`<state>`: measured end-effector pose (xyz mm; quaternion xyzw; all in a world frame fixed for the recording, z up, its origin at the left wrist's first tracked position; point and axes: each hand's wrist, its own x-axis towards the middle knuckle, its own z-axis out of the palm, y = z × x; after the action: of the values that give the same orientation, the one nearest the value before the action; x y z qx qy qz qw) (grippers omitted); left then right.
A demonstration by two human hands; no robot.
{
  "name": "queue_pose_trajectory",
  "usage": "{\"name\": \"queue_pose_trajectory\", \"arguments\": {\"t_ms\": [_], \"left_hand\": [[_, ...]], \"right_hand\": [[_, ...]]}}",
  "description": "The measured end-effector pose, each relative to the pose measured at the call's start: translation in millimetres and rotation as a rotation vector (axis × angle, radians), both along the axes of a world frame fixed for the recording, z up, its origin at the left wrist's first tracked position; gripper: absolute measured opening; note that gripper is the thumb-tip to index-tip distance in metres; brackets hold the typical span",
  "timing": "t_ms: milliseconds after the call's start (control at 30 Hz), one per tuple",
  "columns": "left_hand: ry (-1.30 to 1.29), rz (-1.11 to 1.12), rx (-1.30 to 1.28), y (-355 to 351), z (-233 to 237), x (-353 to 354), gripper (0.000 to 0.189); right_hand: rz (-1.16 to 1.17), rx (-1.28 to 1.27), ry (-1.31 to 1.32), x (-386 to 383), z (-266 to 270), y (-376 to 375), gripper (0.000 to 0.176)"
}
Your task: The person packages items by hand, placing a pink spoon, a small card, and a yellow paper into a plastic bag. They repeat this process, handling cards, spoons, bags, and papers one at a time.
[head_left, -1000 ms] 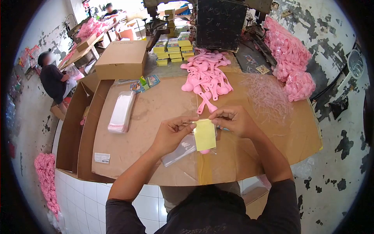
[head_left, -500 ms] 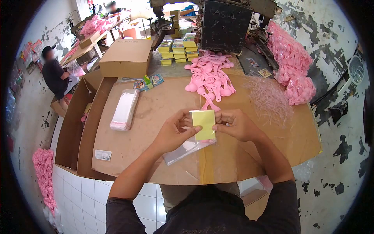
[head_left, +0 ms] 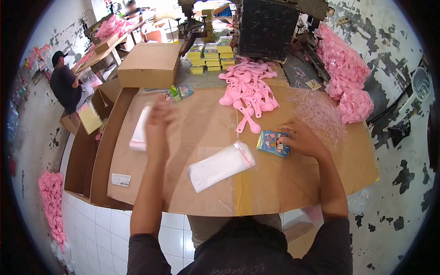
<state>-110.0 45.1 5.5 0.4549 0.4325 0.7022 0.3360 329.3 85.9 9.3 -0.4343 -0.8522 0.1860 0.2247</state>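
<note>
Station layout, seen from beside the bench: the person works at a cardboard-covered table [head_left: 183,192].

1. Left hand [head_left: 160,114]: raised above the left part of the cardboard and blurred. The fingers look loosely spread and nothing is in them. It is just beside the far stack of clear bags [head_left: 140,130], which lies by the table's left edge.

2. Right hand [head_left: 305,137]: lowered to the surface, fingertips touching the right edge of the printed cards [head_left: 272,143]. Whether the fingers pinch a card or only rest on the stack cannot be determined, as the thumb is hidden.

3. The printed cards are a small stack lying flat right of centre, just below the tail of the pink spoons [head_left: 250,91].

4. A second bundle of clear bags [head_left: 220,166] lies tilted between the two arms, touched by neither hand.

5. A yellow packet [head_left: 89,117] shows tilted over the open carton [head_left: 82,165] at the table's left (resting or airborne, not discernible).

6. Surroundings:
- a closed box [head_left: 149,64] sits at the far left;
- shredded pink strips [head_left: 316,114] lie beyond the right hand;
- bagged pink goods [head_left: 343,68] are heaped against the right wall;
- another person [head_left: 64,85] stands off to the left.
</note>
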Motion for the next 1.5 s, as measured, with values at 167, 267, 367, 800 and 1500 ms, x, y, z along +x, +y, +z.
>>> {"name": "queue_pose_trajectory", "arguments": {"t_ms": [167,267,367,800,1500], "left_hand": [[0.904,-0.330,-0.134,-21.0,-15.4,74.3,0.029],[1.000,-0.356,-0.078,-22.9,-25.6,83.9,0.025],[0.906,-0.355,-0.183,-20.1,-32.0,84.3,0.025],[0.597,-0.293,-0.212,-27.9,-18.8,90.6,0.012],[0.062,-0.623,-0.253,-42.5,0.5,100.7,0.042]], "right_hand": [[-0.057,-0.191,0.123,-8.3,2.7,-1.8,0.025],[-0.131,-0.272,0.161,-7.3,2.8,-2.1,0.019],[-0.188,-0.226,0.241,-11.4,3.9,-4.6,0.017],[0.459,-0.110,0.231,-75.4,-25.3,-42.4,0.016],[0.091,-0.007,0.370,-75.9,33.7,-47.2,0.024]]}}
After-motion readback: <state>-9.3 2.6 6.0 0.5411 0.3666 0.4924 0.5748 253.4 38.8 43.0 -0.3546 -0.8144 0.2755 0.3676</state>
